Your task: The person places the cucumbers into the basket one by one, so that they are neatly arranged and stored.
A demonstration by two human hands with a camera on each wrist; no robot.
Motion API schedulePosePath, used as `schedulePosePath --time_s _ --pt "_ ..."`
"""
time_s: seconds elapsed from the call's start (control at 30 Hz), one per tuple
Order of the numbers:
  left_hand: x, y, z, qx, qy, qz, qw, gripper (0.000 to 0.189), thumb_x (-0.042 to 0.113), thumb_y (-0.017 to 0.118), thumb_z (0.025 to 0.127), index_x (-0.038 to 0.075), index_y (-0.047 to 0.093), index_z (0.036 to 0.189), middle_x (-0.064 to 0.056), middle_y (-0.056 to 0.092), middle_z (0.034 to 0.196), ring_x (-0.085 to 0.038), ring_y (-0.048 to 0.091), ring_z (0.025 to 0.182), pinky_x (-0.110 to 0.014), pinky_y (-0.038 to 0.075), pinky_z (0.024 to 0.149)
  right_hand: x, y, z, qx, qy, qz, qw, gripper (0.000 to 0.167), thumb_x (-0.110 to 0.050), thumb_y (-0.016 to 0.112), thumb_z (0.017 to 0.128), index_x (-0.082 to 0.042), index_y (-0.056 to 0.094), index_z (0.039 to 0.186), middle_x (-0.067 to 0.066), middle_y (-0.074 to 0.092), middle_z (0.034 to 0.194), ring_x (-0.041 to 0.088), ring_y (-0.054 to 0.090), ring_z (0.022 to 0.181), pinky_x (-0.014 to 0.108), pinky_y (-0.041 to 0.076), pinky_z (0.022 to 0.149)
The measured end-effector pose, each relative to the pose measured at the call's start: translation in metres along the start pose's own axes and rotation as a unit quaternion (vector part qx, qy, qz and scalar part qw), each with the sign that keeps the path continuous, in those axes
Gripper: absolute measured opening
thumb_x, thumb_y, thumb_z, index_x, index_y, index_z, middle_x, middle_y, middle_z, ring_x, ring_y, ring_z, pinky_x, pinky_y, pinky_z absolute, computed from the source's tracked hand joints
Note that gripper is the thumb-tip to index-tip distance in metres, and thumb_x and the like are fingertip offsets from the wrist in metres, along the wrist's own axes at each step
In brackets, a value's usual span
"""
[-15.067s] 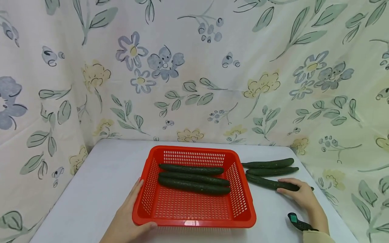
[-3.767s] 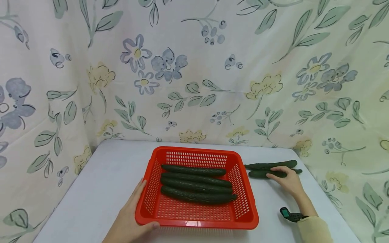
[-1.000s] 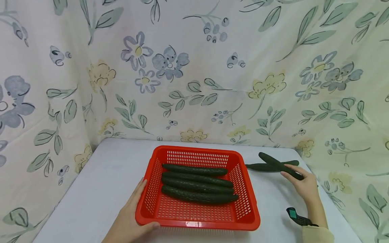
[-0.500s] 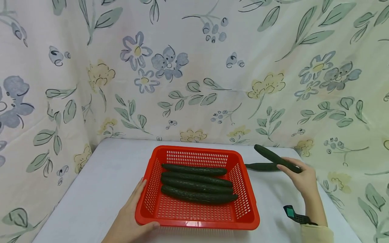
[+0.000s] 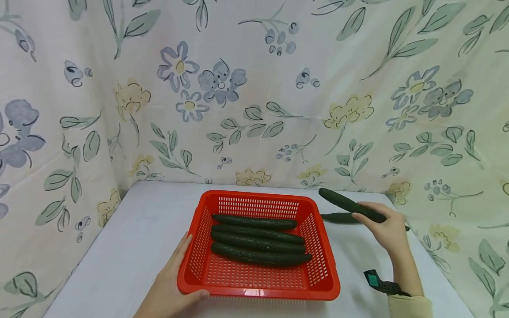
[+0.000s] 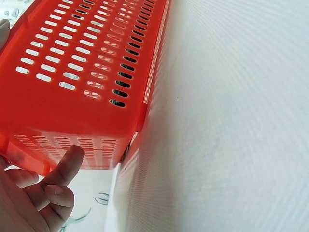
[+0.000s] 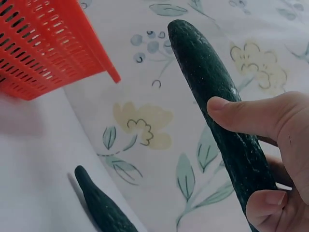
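Note:
A dark green cucumber (image 5: 343,202) is tilted in the air to the right of the basket, pinched between the thumb and fingers of my right hand (image 5: 383,225). The right wrist view shows this cucumber (image 7: 207,72) up close, with the thumb on its near side. Several cucumbers (image 5: 258,241) lie side by side in the red plastic basket (image 5: 254,292). My left hand (image 5: 169,282) grips the basket's near left corner, thumb over the front rim and fingers along the left side. One more cucumber (image 5: 339,217) lies on the table, partly hidden behind my right hand.
Under the basket is a white-covered table (image 5: 135,234). Behind it and at its sides hangs a floral curtain (image 5: 254,110). A black wrist strap with a green square (image 5: 383,282) sits on my right wrist, by a pale yellow sleeve (image 5: 409,305).
Over the last second my right hand has lifted the cucumber off the table and moved it left. Earlier, another cucumber went from the table into the basket. The left hand stays put.

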State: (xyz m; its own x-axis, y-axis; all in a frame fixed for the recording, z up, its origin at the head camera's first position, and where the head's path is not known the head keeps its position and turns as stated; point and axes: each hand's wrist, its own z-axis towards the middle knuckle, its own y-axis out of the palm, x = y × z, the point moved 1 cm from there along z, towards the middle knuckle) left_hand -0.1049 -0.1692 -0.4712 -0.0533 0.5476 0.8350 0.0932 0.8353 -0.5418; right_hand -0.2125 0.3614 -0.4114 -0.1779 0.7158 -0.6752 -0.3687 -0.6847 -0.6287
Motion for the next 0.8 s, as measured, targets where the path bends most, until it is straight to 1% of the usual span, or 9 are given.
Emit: schedulePosePath --time_s 0.1,0.2,0.4,0.63,0.8 --pt "0.000 0.000 0.000 0.000 0.005 0.001 1.0000 0.133 0.059 0.093 0.070 0.034 0.010 0.171 0.000 0.016 0.177 -0.034 0.046 0.144 -0.040 0.064 0.092 -0.003 0.005 0.000 0.002 -0.010 -0.008 0.9999 0.039 -0.027 0.088 0.090 -0.011 0.079 0.124 0.004 0.073 0.120 -0.007 0.055 0.102 0.006 0.050 0.076" --pt "-0.001 0.000 0.000 0.003 0.011 0.004 0.9999 0.132 0.059 0.093 0.070 0.034 0.010 0.171 0.000 0.016 0.177 -0.034 0.046 0.144 -0.040 0.064 0.092 -0.005 0.010 -0.001 0.000 -0.015 -0.018 0.9997 0.038 -0.028 0.088 0.090 -0.010 0.079 0.124 0.012 0.074 0.122 -0.009 0.053 0.102 0.005 0.050 0.076" --pt "-0.002 0.000 0.000 0.002 0.014 -0.002 0.9999 0.132 0.058 0.093 0.071 0.034 0.010 0.171 0.001 0.017 0.177 -0.033 0.048 0.143 -0.037 0.064 0.090 -0.011 0.019 0.001 -0.003 -0.032 -0.009 0.9994 0.037 -0.026 0.088 0.091 -0.010 0.079 0.122 0.014 0.074 0.122 -0.011 0.055 0.100 0.005 0.050 0.076" --pt "-0.001 -0.002 0.002 -0.004 0.031 -0.009 0.9995 0.130 0.054 0.092 0.074 0.028 0.010 0.172 -0.004 0.015 0.178 -0.037 0.045 0.147 -0.039 0.064 0.092 -0.020 0.029 0.010 -0.008 -0.055 -0.003 0.9984 0.036 -0.025 0.088 0.090 -0.010 0.079 0.122 0.013 0.075 0.122 -0.016 0.054 0.101 0.003 0.049 0.079" --pt "-0.002 -0.002 0.002 -0.006 0.033 -0.009 0.9994 0.131 0.053 0.093 0.074 0.029 0.010 0.172 -0.004 0.015 0.178 -0.036 0.044 0.147 -0.037 0.064 0.092 -0.028 0.033 0.016 -0.012 -0.079 0.003 0.9968 0.035 -0.020 0.089 0.088 -0.009 0.080 0.120 0.013 0.076 0.120 -0.016 0.056 0.098 0.004 0.051 0.077"
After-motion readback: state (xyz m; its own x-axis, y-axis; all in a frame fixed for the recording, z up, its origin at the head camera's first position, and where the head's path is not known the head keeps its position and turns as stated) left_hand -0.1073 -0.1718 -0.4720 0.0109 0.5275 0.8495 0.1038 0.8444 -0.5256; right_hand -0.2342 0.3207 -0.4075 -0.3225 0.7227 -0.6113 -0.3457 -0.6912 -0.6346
